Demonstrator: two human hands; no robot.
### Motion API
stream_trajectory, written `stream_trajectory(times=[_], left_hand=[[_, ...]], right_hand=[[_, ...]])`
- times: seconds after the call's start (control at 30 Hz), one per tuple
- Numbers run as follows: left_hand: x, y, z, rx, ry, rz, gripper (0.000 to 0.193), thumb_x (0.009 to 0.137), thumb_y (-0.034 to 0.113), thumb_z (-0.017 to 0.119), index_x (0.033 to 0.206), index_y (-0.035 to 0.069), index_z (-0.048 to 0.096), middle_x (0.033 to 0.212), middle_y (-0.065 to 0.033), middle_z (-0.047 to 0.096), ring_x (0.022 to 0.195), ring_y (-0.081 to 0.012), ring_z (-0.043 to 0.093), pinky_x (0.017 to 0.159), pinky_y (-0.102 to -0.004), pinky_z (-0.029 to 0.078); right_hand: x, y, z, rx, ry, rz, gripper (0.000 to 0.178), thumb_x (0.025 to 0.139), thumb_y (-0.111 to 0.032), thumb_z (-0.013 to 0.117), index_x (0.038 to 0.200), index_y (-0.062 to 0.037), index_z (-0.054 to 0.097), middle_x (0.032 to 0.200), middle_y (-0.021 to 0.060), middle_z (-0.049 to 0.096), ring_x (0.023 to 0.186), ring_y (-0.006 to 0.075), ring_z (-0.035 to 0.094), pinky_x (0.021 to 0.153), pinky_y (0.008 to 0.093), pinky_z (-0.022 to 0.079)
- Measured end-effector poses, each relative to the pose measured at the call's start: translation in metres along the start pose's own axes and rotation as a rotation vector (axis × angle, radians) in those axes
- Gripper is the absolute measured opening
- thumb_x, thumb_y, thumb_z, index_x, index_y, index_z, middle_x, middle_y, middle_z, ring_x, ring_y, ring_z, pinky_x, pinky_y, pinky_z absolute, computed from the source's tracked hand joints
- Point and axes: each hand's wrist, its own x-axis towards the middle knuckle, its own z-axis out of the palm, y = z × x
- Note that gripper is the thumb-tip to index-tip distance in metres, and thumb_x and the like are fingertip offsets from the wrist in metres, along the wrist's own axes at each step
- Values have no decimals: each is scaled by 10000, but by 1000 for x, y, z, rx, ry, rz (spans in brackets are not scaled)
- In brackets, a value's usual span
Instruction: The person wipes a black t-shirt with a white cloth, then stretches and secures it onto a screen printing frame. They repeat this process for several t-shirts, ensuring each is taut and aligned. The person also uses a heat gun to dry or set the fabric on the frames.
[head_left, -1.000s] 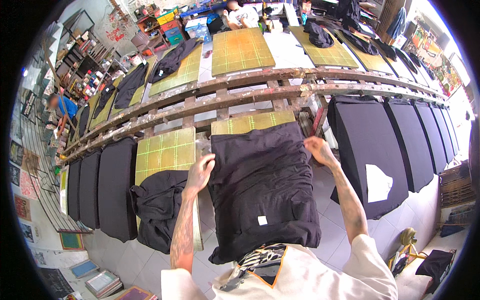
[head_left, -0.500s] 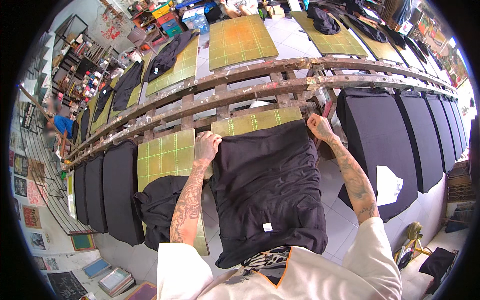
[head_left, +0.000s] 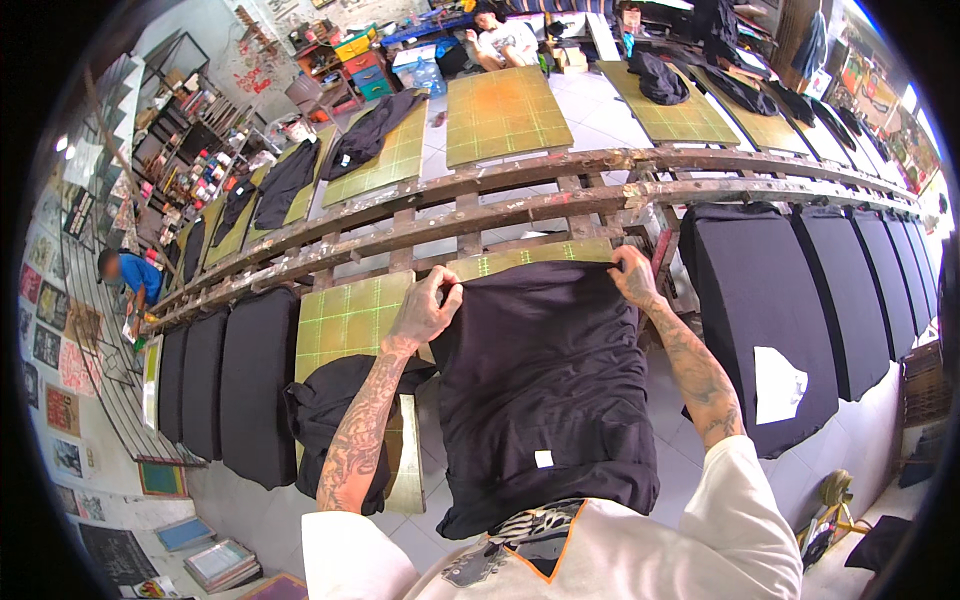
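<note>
A black T-shirt (head_left: 545,370) is drawn over a yellow-green board in front of me, wrinkled over its middle and bunched at the near end. A small white label (head_left: 543,459) shows near that bunched end. My left hand (head_left: 428,308) pinches the shirt's far left corner. Opposite it, my right hand (head_left: 637,277) grips the far right corner, fingers closed on the cloth. Beyond the shirt's far edge, a strip of the board (head_left: 530,258) with bright green grid lines stays uncovered.
Crumpled black cloth (head_left: 340,415) lies on the neighbouring left board (head_left: 352,315). Boards covered in black shirts stand left and right; one at right (head_left: 765,300) bears a white piece (head_left: 780,385). A paint-stained wooden rail (head_left: 520,207) runs behind. A person in blue (head_left: 140,275) stands far left; another sits at the back.
The view has shifted, so the scene sits lower. The shirt's far edge has moved slightly farther up the board, with both hands still on its corners.
</note>
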Motion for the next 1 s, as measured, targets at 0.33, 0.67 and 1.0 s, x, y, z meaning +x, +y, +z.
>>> stream_trajectory(times=[0.33, 0.67, 1.0], left_hand=[[2, 5, -67, 123, 211, 24, 303, 771, 279, 855, 793, 36, 677, 694, -40, 646, 607, -124, 551, 595, -292, 467], [-38, 165, -172, 359, 525, 429, 149, 819, 63, 782, 967, 54, 767, 815, -49, 720, 705, -119, 648, 639, -274, 496], [-129, 261, -259, 406, 658, 514, 211, 845, 10, 742, 1056, 22, 756, 986, -79, 738, 894, -144, 670, 799, -262, 519]], right_hand=[[49, -84, -130, 138, 88, 118, 131, 824, -120, 783, 873, -19, 715, 736, 16, 668, 662, 71, 571, 611, 255, 470], [30, -247, -274, -136, 405, -431, 79, 866, -4, 717, 942, 0, 739, 910, 99, 729, 814, 186, 674, 743, 290, 510], [4, -375, -365, -359, 585, -788, 161, 860, -7, 743, 1019, 4, 725, 886, 108, 720, 793, 182, 675, 742, 280, 521]])
